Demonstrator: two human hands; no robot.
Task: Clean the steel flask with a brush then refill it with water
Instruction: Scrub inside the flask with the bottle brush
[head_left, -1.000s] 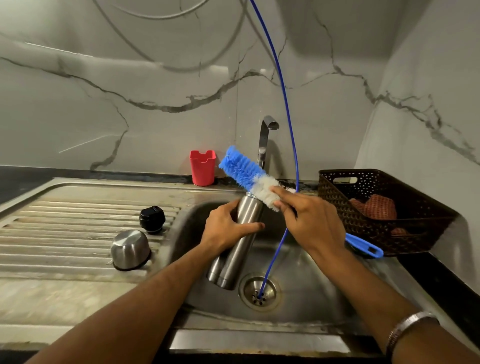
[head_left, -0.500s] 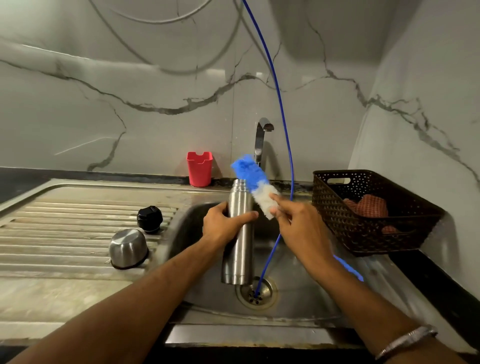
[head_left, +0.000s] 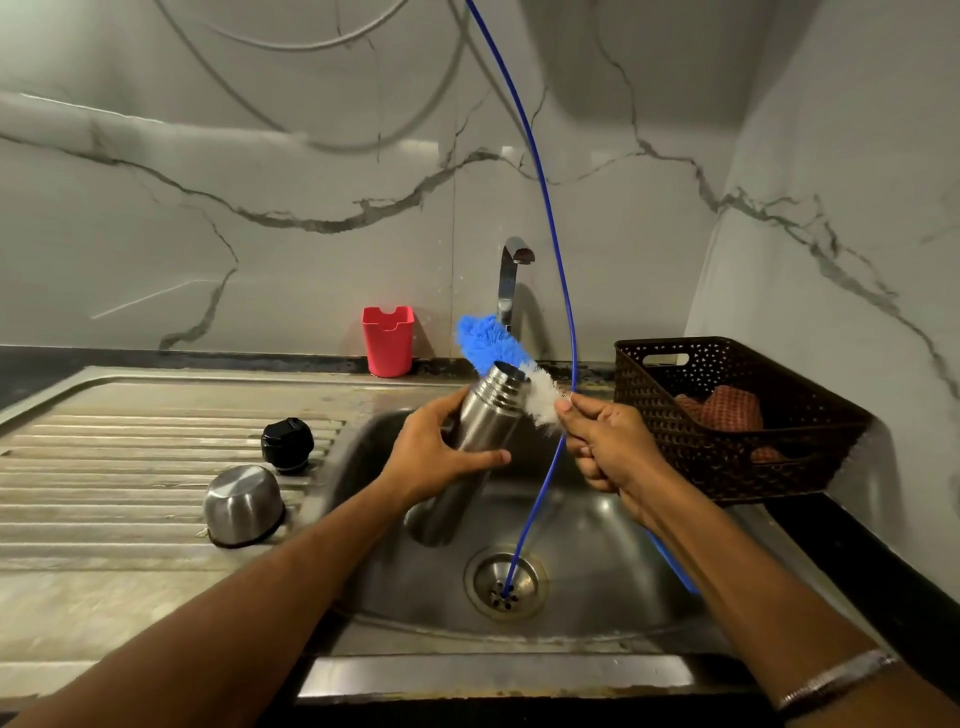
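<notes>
The steel flask (head_left: 480, 421) hangs over the sink basin (head_left: 587, 525), tilted with its open mouth up and to the right. My left hand (head_left: 431, 457) is wrapped around its middle. My right hand (head_left: 608, 447) grips the bottle brush (head_left: 506, 358) just below its white bristles; the blue bristle head sticks out behind the flask's mouth, outside the flask. The brush's blue handle runs down under my right forearm. The flask's black stopper (head_left: 287, 446) and its steel cup lid (head_left: 243, 505), upside down, lie on the ribbed drainboard (head_left: 130, 467) to the left.
The tap (head_left: 511, 283) stands behind the flask with no water running. A thin blue hose (head_left: 561, 291) drops from above into the drain (head_left: 506, 584). A red holder (head_left: 388, 340) sits by the wall. A dark basket (head_left: 727, 415) with cloths stands right of the sink.
The flask went from upright to tilted, mouth to the right. The brush head now sits right behind the flask's mouth, closer than before. My right hand shifted slightly right.
</notes>
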